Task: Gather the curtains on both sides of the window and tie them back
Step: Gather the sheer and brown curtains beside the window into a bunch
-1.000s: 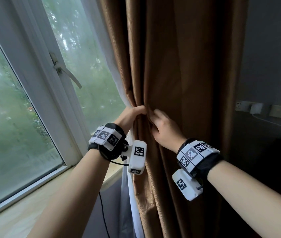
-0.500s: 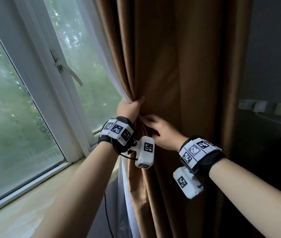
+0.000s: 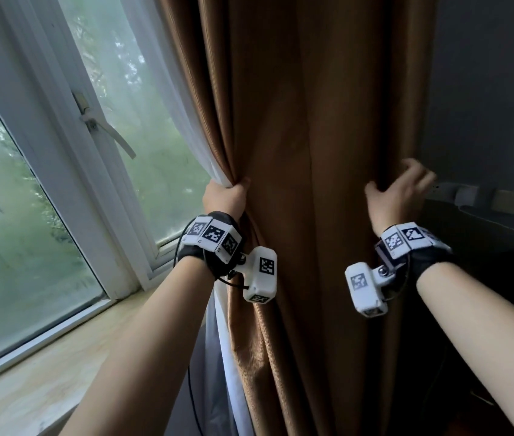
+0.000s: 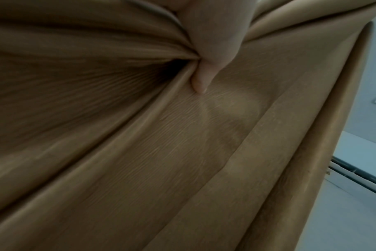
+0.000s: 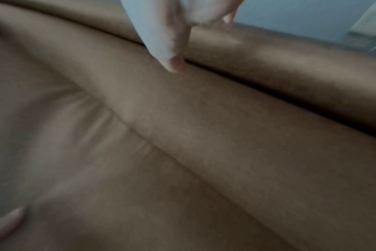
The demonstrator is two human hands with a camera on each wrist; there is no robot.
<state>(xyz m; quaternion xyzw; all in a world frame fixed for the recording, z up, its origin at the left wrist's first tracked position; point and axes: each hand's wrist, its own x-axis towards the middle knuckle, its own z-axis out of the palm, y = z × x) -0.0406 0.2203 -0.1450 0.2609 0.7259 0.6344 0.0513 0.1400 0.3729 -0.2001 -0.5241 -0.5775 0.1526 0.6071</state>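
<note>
A: What's around the hands?

B: I've got the window [image 3: 60, 190] off to the L of my left hand [image 3: 224, 199], w/ its handle [image 3: 108, 133] up and L of it, and the sill [image 3: 38, 382] below under the forearm. A sheer [image 3: 186, 121] hangs just L of that hand, betw. it and the glass. Sockets [image 3: 482, 198] on the wall just R of my right hand [image 3: 397, 196]. Nothing blocks either hand; the curtain [image 3: 306, 152] fills the gap betw. them.

A: And the curtain itself?

B: Brown, hangs full height betw. both hands, folds bunched at the L one.

A: Hand poses?

B: L hand is fisted round the curtain's window-side edge plus the sheer; the wrist cam shows the thumb [image 4: 202, 74] pressed into pleats fanning out from the grip. R hand sits at the curtain's wall-side edge, fingers [image 3: 414, 166] loosely spread, thumb [image 5: 172, 57] touching a fold. It's blurred, so I can't tell if it actually grips cloth. Both forearms are raised, the hands level and well apart.
</note>
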